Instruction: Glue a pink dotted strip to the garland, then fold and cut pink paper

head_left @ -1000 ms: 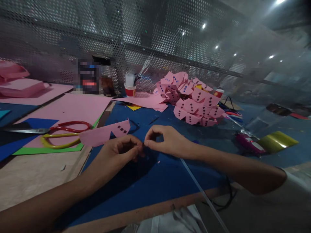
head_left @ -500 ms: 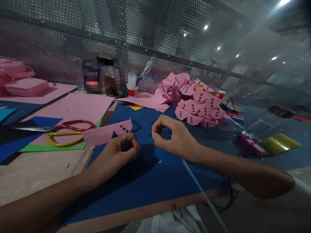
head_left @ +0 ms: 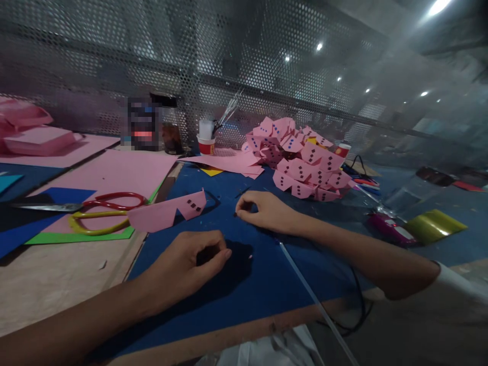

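My left hand [head_left: 192, 262] rests low over the blue sheet [head_left: 244, 274], fingers curled in a loose pinch; what they hold is too small to make out. My right hand [head_left: 263, 211] lies farther back on the blue sheet, thumb and forefinger pinched together on something tiny and dark. A pink paper cut-out [head_left: 168, 211] with black squares lies just left of both hands. A thin clear strip [head_left: 305, 290] runs from under my right wrist toward the near edge.
Red and yellow scissors [head_left: 102, 213] lie on pink, green and blue paper at the left. A heap of pink cut-outs [head_left: 301, 165] sits at the back. A red-and-white cup [head_left: 206, 142], a dark jar [head_left: 170, 134], a pink tool [head_left: 391, 226] and a yellow roll [head_left: 434, 226] stand around.
My hands, which met pinched together a second ago, have separated. The left dropped toward me; the right moved back and down onto the blue sheet.
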`<state>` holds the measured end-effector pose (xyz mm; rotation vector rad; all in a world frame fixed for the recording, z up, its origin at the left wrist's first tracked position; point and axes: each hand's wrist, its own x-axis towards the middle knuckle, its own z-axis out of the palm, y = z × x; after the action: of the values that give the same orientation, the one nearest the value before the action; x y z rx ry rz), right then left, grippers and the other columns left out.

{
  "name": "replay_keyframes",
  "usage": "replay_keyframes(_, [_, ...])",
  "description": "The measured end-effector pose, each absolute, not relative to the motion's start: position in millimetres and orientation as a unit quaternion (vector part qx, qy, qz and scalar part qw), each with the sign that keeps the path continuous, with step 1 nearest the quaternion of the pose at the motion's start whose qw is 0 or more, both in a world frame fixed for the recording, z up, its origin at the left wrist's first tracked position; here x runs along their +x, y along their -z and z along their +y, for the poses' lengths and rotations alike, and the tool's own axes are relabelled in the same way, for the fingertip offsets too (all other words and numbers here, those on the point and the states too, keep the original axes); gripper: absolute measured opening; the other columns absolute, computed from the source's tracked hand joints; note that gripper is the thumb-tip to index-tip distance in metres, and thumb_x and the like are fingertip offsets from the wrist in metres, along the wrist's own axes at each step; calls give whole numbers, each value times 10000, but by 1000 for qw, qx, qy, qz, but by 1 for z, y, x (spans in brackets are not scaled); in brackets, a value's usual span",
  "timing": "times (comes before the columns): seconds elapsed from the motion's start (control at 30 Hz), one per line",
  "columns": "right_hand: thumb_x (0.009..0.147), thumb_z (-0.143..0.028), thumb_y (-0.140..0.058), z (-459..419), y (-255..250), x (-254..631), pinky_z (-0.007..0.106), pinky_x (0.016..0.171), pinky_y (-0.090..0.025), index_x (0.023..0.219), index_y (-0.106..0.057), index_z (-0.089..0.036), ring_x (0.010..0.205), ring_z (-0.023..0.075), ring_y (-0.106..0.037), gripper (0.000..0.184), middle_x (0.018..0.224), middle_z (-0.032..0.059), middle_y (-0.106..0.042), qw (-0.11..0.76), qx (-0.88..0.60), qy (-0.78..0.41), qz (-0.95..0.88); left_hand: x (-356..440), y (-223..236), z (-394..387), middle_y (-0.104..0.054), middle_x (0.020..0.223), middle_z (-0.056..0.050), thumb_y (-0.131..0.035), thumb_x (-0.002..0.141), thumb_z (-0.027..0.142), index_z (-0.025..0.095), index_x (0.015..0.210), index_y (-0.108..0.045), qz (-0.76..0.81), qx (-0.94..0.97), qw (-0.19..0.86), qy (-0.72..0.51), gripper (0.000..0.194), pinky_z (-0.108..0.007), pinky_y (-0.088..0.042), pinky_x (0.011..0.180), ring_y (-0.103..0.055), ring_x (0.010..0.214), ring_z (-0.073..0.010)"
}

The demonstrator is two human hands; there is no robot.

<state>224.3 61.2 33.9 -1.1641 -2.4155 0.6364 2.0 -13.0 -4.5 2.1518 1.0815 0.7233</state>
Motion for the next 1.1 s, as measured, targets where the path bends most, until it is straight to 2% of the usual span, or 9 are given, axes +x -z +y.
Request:
replay_keyframes(0.23, [881, -252, -669, 70, -29, 226, 265, 766, -430, 862, -730, -172, 851, 151, -629, 102, 919, 38, -717, 162, -409, -191, -878, 3, 3, -14, -553, 607, 45, -518, 977, 355, 199, 716, -583, 402, 824, 294, -269, 310, -219, -330, 539, -481, 563, -105])
replay_keyframes(0.4, [882, -350, -717, 76, -31, 225, 260, 734, -397, 836, -733, -178, 827, 147, -610, 179, 898, 28, -700, 125, -413, -175, -885, 3, 3, -14, -537, 593, 51, -522, 975, 347, 198, 702, -573, 399, 826, 291, -271, 316, -216, -325, 532, -468, 546, -100])
replay_keyframes(0.53, [879, -370, -721, 81, -32, 222, 259, 713, -382, 812, -707, -174, 804, 143, -591, 207, 876, 20, -680, 133, -411, -180, -884, 2, 4, -14, -540, 583, 49, -521, 976, 343, 199, 700, -577, 402, 825, 290, -272, 316, -216, -323, 526, -470, 538, -101])
replay_keyframes(0.67, [866, -284, -724, 92, -30, 214, 256, 735, -390, 913, -704, -172, 846, 146, -603, 123, 934, 22, -695, 156, -376, -184, -895, 2, 4, -15, -544, 582, 45, -527, 973, 347, 199, 696, -582, 400, 829, 281, -272, 319, -218, -323, 525, -471, 535, -104])
replay_keyframes(0.77, [916, -212, -652, 105, -27, 203, 271, 796, -389, 1010, -737, -188, 913, 154, -619, 129, 1000, 32, -705, 157, -334, -142, -918, 2, 3, -14, -559, 592, 41, -525, 971, 336, 198, 694, -582, 400, 830, 278, -271, 315, -215, -328, 525, -475, 540, -104])
replay_keyframes(0.97, [983, -222, -599, 124, -20, 183, 316, 833, -350, 1149, -749, -231, 1023, 196, -628, 224, 1138, 61, -718, 91, -307, -48, -946, 3, 4, -13, -542, 577, 42, -518, 970, 338, 198, 688, -573, 399, 830, 280, -272, 320, -213, -317, 510, -465, 529, -105])
replay_keyframes(1.1, [983, -256, -616, 127, -17, 178, 335, 819, -330, 1134, -750, -224, 1052, 225, -624, 204, 1153, 64, -723, 60, -297, 3, -953, 2, 5, -14, -556, 593, 38, -518, 970, 336, 199, 700, -586, 397, 832, 278, -271, 310, -215, -333, 522, -483, 540, -109])
